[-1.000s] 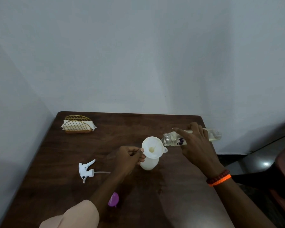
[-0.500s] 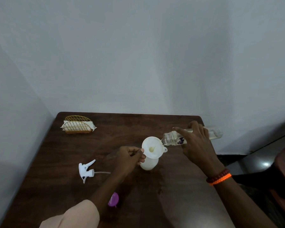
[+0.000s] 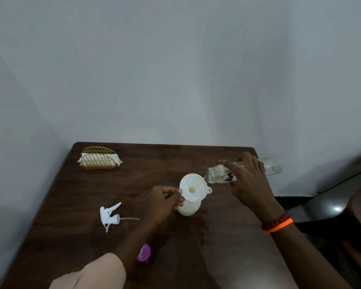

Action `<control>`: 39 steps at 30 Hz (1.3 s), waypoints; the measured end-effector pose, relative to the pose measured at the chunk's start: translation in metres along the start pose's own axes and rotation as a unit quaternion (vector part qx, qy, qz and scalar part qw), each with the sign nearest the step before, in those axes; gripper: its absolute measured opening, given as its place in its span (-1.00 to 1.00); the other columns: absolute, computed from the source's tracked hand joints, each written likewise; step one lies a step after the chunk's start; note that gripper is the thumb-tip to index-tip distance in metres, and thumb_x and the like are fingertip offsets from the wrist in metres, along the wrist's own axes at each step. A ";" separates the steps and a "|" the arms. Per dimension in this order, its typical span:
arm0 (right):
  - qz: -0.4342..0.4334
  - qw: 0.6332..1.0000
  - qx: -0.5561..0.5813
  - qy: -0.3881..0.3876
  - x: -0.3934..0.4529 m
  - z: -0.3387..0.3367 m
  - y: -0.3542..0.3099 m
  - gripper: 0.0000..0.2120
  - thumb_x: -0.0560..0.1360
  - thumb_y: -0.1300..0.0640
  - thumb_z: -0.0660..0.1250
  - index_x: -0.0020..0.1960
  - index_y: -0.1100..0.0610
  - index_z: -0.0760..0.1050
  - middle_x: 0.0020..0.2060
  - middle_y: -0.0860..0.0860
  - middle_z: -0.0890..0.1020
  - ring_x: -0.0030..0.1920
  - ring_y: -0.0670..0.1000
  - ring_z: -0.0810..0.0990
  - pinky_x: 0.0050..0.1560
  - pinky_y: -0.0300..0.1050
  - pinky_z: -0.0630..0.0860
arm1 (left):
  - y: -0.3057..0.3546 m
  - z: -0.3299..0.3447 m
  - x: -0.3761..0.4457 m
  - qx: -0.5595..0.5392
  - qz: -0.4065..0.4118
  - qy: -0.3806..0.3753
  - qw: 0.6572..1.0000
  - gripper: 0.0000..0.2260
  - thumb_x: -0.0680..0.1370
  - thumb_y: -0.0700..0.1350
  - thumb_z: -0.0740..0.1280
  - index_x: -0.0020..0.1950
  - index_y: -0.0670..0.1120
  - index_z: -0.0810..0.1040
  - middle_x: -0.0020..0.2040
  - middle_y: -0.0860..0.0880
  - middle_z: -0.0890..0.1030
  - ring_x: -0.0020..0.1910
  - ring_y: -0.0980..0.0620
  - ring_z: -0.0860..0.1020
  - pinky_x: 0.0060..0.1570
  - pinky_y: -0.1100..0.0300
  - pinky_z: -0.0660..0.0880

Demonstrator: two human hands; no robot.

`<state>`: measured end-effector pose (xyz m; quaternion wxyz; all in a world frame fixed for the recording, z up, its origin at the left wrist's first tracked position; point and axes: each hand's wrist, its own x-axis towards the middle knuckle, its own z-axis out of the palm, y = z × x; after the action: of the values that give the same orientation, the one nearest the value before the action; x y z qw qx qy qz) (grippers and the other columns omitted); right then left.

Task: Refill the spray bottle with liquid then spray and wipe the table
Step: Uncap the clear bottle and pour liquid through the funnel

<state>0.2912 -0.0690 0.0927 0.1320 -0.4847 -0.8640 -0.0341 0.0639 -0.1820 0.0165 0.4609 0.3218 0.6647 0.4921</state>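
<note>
A white spray bottle body (image 3: 189,208) stands upright mid-table with a white funnel (image 3: 193,189) in its neck. My left hand (image 3: 165,202) pinches the funnel's left rim and rests against the bottle. My right hand (image 3: 249,180) grips a clear refill bottle (image 3: 273,166), tipped almost flat, its open mouth at the funnel's right rim. A little yellowish liquid sits at the funnel's bottom. The white trigger spray head (image 3: 109,215) with its tube lies on the table to the left, apart from the bottle.
A purple cap (image 3: 143,253) lies near the front, beside my left forearm. A gold wire holder with white napkins (image 3: 99,161) stands at the back left corner of the dark wooden table (image 3: 88,247). Walls border the back and left. A dark chair is at the right.
The refill bottle's far end has risen slightly, tipping it a little more toward the funnel. Both hands stay in place.
</note>
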 end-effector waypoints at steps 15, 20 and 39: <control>-0.012 1.000 0.000 0.008 0.001 -0.001 -0.003 -0.42 0.31 0.23 0.53 0.30 -0.03 0.55 0.11 0.15 0.47 0.12 0.16 0.48 0.19 0.16 0.46 | -0.001 0.000 0.001 0.010 0.004 0.002 1.000 -0.86 0.58 -0.14 0.43 -0.14 -0.10 0.73 -0.26 -0.08 0.76 -0.28 -0.05 0.73 -0.17 0.02 0.67; -0.012 1.000 0.008 0.006 -0.002 -0.003 -0.007 -0.41 0.31 0.24 0.53 0.31 -0.03 0.54 0.11 0.16 0.48 0.10 0.17 0.49 0.15 0.15 0.46 | -0.002 0.000 0.001 0.012 0.000 0.004 1.000 -0.86 0.58 -0.12 0.43 -0.15 -0.09 0.73 -0.26 -0.07 0.76 -0.26 -0.06 0.73 -0.14 -0.02 0.68; 0.100 0.967 0.232 -0.045 -0.034 0.037 -0.005 -0.40 0.34 0.03 0.59 0.33 -0.06 0.49 0.06 -0.05 0.55 -0.01 -0.14 0.47 -0.08 -0.39 0.42 | 0.008 0.002 -0.001 0.006 -0.006 0.022 1.000 -0.83 0.59 -0.17 0.41 -0.11 -0.24 0.72 -0.27 -0.13 0.75 -0.36 0.03 0.68 -0.28 0.16 0.63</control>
<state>0.2961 -0.0928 0.0487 0.2048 -0.5261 -0.8002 0.2023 0.0657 -0.1794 0.0240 0.4467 0.3097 0.6797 0.4924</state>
